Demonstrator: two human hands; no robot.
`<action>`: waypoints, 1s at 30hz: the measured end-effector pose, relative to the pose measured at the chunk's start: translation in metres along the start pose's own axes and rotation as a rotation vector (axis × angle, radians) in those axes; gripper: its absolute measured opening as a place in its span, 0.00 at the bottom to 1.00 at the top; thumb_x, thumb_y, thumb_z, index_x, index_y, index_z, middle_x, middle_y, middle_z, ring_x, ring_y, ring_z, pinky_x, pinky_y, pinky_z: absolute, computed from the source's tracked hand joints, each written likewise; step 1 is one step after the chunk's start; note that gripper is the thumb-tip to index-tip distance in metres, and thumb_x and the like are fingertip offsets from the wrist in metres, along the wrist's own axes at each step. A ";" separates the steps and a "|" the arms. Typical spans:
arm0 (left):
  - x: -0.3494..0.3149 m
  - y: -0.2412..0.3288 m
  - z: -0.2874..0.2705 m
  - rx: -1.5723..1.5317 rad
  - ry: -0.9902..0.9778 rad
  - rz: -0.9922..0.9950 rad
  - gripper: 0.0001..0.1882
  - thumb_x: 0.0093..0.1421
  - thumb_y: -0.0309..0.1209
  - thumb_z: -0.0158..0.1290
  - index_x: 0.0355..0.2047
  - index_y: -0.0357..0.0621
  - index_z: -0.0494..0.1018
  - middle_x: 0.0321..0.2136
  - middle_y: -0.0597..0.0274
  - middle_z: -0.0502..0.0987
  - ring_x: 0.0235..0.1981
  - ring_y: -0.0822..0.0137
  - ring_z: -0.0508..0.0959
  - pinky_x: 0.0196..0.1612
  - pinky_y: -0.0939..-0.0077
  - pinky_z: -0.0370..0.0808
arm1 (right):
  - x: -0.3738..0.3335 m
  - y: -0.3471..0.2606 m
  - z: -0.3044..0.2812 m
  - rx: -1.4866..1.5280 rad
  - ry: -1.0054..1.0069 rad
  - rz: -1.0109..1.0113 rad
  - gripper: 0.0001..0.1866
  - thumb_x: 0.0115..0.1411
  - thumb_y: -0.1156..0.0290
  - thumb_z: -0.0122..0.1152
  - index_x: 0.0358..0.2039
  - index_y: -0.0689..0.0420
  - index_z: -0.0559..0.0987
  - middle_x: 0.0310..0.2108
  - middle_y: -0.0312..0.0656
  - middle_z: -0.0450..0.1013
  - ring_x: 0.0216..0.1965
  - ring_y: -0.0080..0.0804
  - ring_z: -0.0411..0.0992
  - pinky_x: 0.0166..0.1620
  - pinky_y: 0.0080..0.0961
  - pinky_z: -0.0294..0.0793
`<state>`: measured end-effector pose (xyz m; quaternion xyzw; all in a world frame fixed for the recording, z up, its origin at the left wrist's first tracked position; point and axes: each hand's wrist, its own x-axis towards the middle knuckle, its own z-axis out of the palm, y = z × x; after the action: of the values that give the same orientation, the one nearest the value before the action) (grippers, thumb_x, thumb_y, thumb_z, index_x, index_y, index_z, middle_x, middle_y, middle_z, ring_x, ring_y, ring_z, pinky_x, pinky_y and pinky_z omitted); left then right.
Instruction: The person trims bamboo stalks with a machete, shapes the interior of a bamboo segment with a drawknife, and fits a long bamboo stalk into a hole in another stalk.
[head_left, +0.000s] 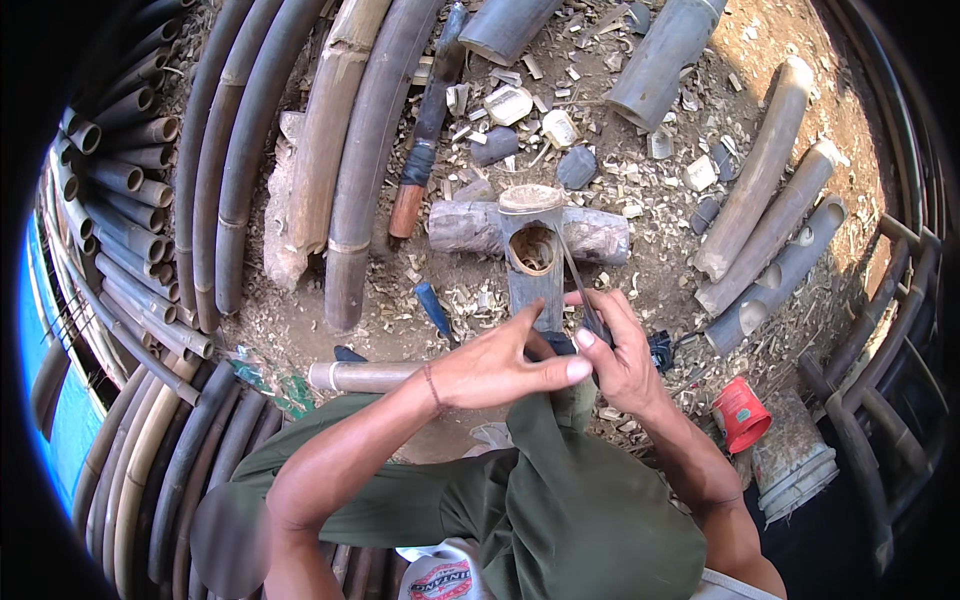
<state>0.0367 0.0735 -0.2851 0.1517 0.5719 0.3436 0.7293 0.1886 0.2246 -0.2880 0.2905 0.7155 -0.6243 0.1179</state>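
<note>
A short grey bamboo section [536, 292] with a rounded hole cut in its upper side rests across a log [470, 228], its near end between my knees. My right hand [622, 352] is closed round the dark handle of a knife [571, 262]. The thin blade points away from me along the bamboo's right side. My left hand [500, 365] is just left of the bamboo's near end, thumb and index finger stretched apart. Its other fingers are partly hidden, and whether it touches the bamboo I cannot tell.
Long bamboo poles [350, 230] lie at the left, with stacked poles beyond. A dark tool with a reddish wooden end [406, 208] lies beside them. Chips and bamboo offcuts [508, 104] litter the ground. Notched bamboo [780, 275], a red container [742, 415] and a dirty bucket [793, 460] are at right.
</note>
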 end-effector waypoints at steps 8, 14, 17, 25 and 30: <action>0.086 0.009 0.031 -0.468 0.402 -0.061 0.23 0.67 0.41 0.46 0.18 0.39 0.70 0.13 0.67 0.69 0.15 0.76 0.68 0.18 0.76 0.62 | 0.050 -0.018 -0.038 -0.481 -0.259 0.279 0.18 0.55 0.65 0.61 0.45 0.58 0.75 0.24 0.55 0.76 0.30 0.59 0.76 0.36 0.49 0.75; 0.073 0.024 0.019 -0.982 0.308 -0.038 0.18 0.68 0.39 0.46 0.28 0.38 0.74 0.17 0.66 0.68 0.18 0.74 0.66 0.22 0.77 0.62 | 0.090 -0.061 -0.057 -0.705 -0.511 0.151 0.14 0.54 0.71 0.57 0.41 0.62 0.76 0.24 0.58 0.76 0.30 0.59 0.76 0.37 0.49 0.76; 0.069 0.016 0.019 -1.229 0.312 0.042 0.18 0.68 0.39 0.47 0.28 0.38 0.73 0.18 0.64 0.70 0.18 0.71 0.69 0.23 0.76 0.67 | 0.108 -0.077 -0.053 -0.823 -0.589 0.061 0.11 0.53 0.74 0.58 0.38 0.62 0.78 0.22 0.55 0.76 0.28 0.57 0.77 0.34 0.46 0.77; 0.064 0.002 0.021 -1.749 0.272 0.321 0.12 0.70 0.39 0.45 0.39 0.45 0.74 0.28 0.67 0.75 0.30 0.70 0.73 0.41 0.70 0.71 | 0.163 -0.124 -0.027 -1.253 -1.008 -0.276 0.10 0.54 0.67 0.63 0.31 0.62 0.82 0.27 0.47 0.80 0.32 0.44 0.81 0.35 0.37 0.81; 0.063 0.019 0.020 -1.979 0.299 0.303 0.14 0.71 0.39 0.42 0.45 0.47 0.73 0.37 0.66 0.78 0.35 0.68 0.72 0.53 0.56 0.69 | 0.193 -0.127 -0.008 -1.314 -1.124 -0.145 0.10 0.51 0.66 0.65 0.31 0.59 0.83 0.28 0.46 0.81 0.33 0.42 0.82 0.35 0.36 0.81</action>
<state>0.0565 0.1328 -0.3128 -0.4945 0.0905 0.7677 0.3973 -0.0365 0.2775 -0.2849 -0.2343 0.7835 -0.1414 0.5579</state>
